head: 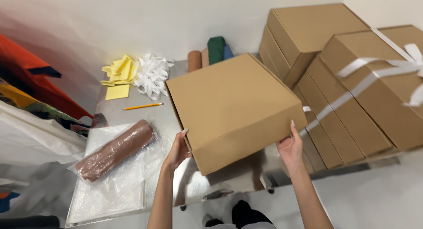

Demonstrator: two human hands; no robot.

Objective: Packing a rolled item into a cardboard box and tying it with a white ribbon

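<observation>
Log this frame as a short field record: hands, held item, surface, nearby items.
left hand: left hand grips the near left corner of the closed cardboard box
right hand: right hand holds its near right edge
box state: closed, raised above the metal table
left of box: brown fabric roll in clear plastic, pencil, yellow paper slips, white ribbon pile
right of box: stacked boxes, one ribbon-tied box

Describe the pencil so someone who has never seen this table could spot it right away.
Start at the shiny metal table. Left of the plain cardboard box held in both hands, the pencil lies flat, just below the yellow paper notes. It is the only thin orange-yellow stick there.
</observation>
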